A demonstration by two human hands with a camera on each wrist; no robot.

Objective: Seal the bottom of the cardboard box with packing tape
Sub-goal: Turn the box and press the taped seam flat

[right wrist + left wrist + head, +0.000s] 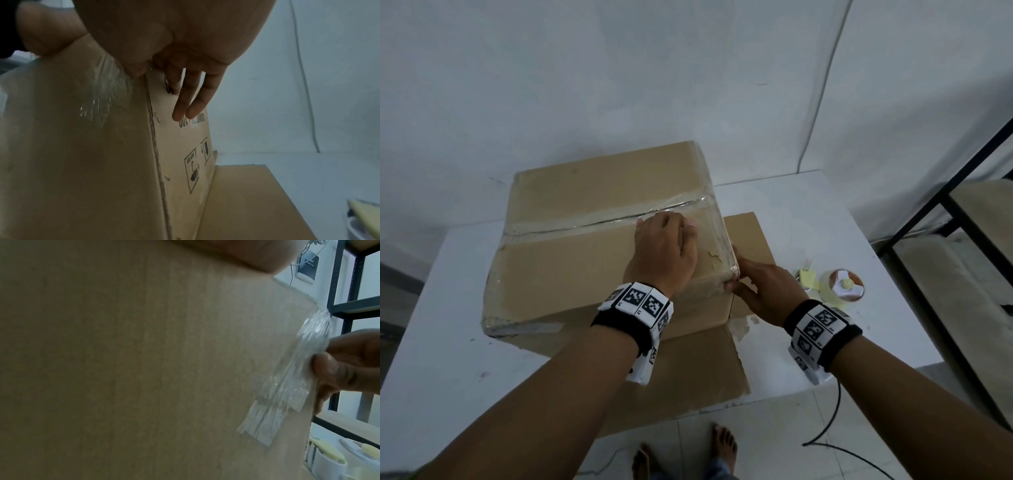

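The brown cardboard box (585, 192) stands upside down on the white table (811, 205). Clear packing tape (602, 221) runs along its centre seam and down the right edge. My left hand (664, 250) lies flat on the box's upper face near the right edge. At the near right corner my right hand (756, 287) presses the tape end against the cardboard with its thumb (329, 368). Its straight fingers (191, 100) rest on the printed side wall. The wrinkled tape end (287, 386) wraps over the corner.
A tape roll (846, 286) and a small yellow tool (805, 277) sit on the table right of the box. Two box flaps (748, 236) lie spread on the tabletop. A black metal shelf frame (945, 212) stands at the right, with a cable (835, 421) hanging below.
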